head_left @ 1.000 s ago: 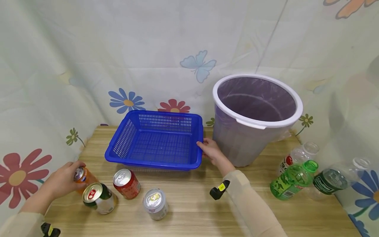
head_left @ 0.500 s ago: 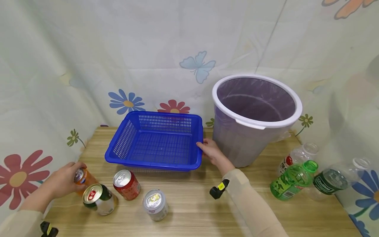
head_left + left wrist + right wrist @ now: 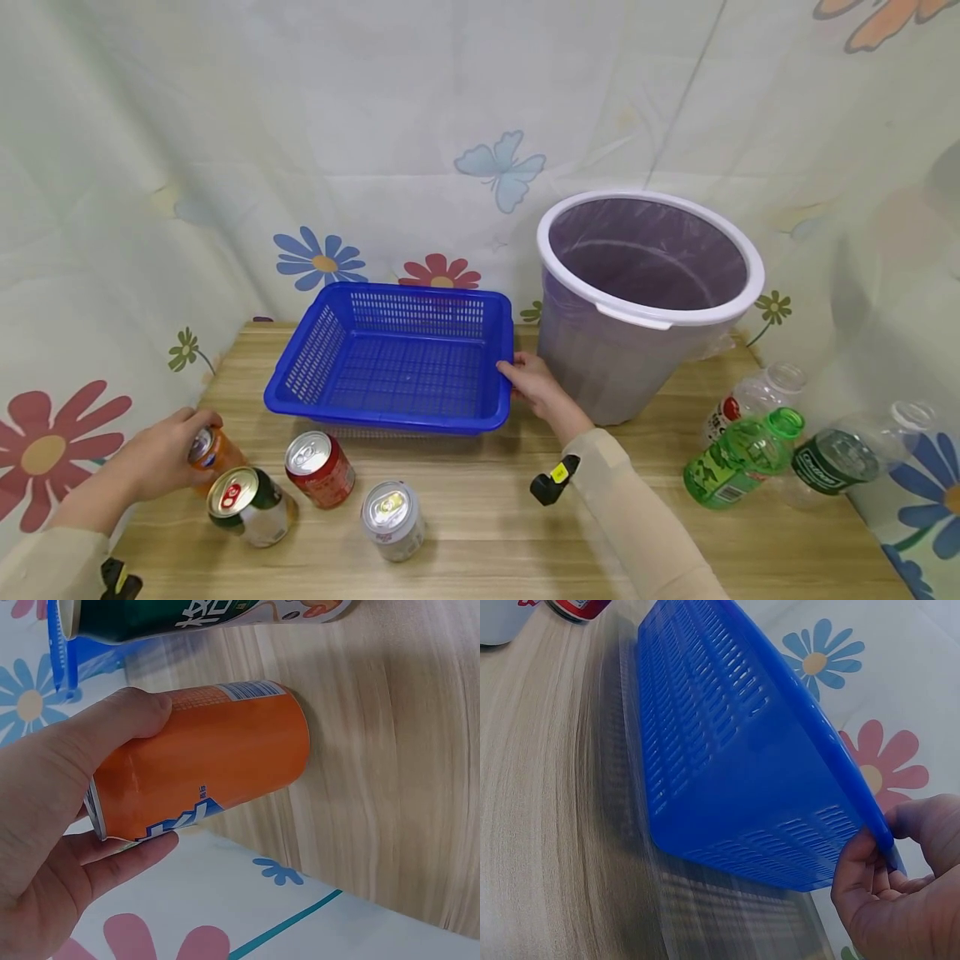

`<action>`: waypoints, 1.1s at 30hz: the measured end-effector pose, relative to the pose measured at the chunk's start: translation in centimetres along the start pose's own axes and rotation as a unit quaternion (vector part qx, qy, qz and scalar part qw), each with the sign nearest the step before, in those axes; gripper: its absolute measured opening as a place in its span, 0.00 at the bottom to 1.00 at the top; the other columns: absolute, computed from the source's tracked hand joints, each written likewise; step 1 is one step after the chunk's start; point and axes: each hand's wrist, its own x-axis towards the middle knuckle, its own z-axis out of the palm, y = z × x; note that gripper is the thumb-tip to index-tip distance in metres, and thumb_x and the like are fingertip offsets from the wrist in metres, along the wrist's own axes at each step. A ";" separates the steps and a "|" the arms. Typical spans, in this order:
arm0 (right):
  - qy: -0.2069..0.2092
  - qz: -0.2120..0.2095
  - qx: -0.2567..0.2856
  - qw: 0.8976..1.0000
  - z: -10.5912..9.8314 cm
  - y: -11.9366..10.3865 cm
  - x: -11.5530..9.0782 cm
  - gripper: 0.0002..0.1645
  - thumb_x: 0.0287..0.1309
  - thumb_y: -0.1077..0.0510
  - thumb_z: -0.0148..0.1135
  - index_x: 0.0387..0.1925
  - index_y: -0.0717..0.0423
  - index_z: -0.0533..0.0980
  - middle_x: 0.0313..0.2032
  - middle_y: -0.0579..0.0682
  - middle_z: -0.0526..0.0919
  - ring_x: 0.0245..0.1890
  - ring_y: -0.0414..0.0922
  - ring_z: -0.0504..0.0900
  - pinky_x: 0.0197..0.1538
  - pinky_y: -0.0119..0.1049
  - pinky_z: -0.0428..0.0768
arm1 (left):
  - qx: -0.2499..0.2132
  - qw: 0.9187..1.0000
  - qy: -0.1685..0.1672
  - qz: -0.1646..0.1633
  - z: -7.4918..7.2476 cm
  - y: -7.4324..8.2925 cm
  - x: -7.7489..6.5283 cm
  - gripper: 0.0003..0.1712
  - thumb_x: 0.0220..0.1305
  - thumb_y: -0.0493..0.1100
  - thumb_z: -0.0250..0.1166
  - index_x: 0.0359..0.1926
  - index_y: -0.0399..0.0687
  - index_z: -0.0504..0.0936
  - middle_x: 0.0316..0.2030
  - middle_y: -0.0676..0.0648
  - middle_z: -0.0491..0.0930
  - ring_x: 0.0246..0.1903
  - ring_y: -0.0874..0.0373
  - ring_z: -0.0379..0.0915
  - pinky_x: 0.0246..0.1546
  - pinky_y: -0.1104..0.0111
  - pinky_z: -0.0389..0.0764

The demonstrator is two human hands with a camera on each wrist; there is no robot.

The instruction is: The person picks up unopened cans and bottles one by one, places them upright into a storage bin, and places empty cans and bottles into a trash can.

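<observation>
At the left of the head view, my left hand (image 3: 165,454) grips an orange soda can (image 3: 216,455) near its top. The left wrist view shows thumb and fingers on opposite sides of that can (image 3: 217,750), its base by the tabletop. My right hand (image 3: 536,385) pinches the right rim of a blue plastic basket (image 3: 390,417), thumb on top and fingers beneath, as the right wrist view shows. Inside, the basket holds nothing. Close to the left hand stand a green-and-white can (image 3: 258,512), a red can (image 3: 322,471) and a silvery can (image 3: 393,521).
A tall lined trash bin (image 3: 600,358) with a white rim stands behind the right hand. On the right lie or lean a green bottle (image 3: 738,462), a clear bottle with a red label (image 3: 750,396) and one with a dark green label (image 3: 832,458). Patterned cloth surrounds the wooden table (image 3: 495,533).
</observation>
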 end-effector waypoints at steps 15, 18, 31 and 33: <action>-0.004 -0.005 -0.010 1.000 0.0 0.0 0.1 0.21 0.62 0.60 0.52 0.52 0.69 0.66 0.42 0.61 0.78 0.27 0.39 0.78 0.31 0.30 0.78 | 0.001 0.999 -0.023 0.030 -2.3 0.1 0.5 0.32 0.32 0.39 0.76 0.43 0.41 0.72 0.33 0.44 0.71 0.28 0.58 0.72 0.25 0.67 0.77; 0.000 -0.004 -0.009 1.000 0.0 0.1 0.1 0.20 0.62 0.61 0.51 0.52 0.69 0.66 0.40 0.59 0.78 0.27 0.40 0.78 0.32 0.32 0.78 | 0.010 0.999 -0.025 0.036 -2.9 0.4 0.7 0.31 0.33 0.39 0.75 0.43 0.42 0.72 0.33 0.46 0.71 0.28 0.60 0.71 0.25 0.69 0.76; 0.003 -0.004 -0.019 1.000 0.0 -0.1 0.0 0.20 0.61 0.60 0.51 0.52 0.69 0.66 0.38 0.56 0.77 0.27 0.38 0.76 0.34 0.32 0.77 | 0.040 0.998 -0.036 0.041 -7.2 2.2 2.9 0.31 0.32 0.37 0.73 0.43 0.41 0.71 0.33 0.44 0.71 0.27 0.57 0.72 0.24 0.61 0.78; 0.004 -0.001 -0.022 1.000 0.0 -0.1 -0.1 0.20 0.61 0.60 0.51 0.52 0.69 0.66 0.37 0.54 0.77 0.26 0.38 0.76 0.34 0.32 0.77 | 0.040 0.998 -0.041 0.039 -7.8 2.5 3.2 0.31 0.33 0.37 0.73 0.43 0.41 0.70 0.34 0.43 0.71 0.28 0.56 0.72 0.26 0.60 0.79</action>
